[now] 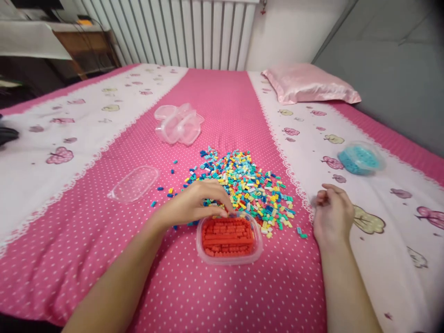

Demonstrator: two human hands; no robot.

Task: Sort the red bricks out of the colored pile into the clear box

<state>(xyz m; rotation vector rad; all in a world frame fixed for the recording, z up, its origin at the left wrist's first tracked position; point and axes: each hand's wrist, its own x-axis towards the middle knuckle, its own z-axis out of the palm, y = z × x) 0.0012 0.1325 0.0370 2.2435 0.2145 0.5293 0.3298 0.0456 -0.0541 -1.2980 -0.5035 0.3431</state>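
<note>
Head view: clear, rounded plastic tub (229, 260) of red toy bricks (227, 238) is sitting on the pink polka-dot bed (215, 300); left hand (201, 196) is arching to its far rim, fingertips nearly together, hold unclear; right hand (332, 212) is curling loosely, visibly holding nothing, near multicoloured brick heap (246, 182).

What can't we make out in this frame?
All in the head view:
Whether the left hand holds a brick; its fingers blur at the tub's far rim.
Part of the brick pile, hidden by the left hand.
Whatever lies under the top red bricks; they cover it.
The right hand's inside, partly hidden by curled fingers.
What the dark object is; left edge cuts it off.
</note>
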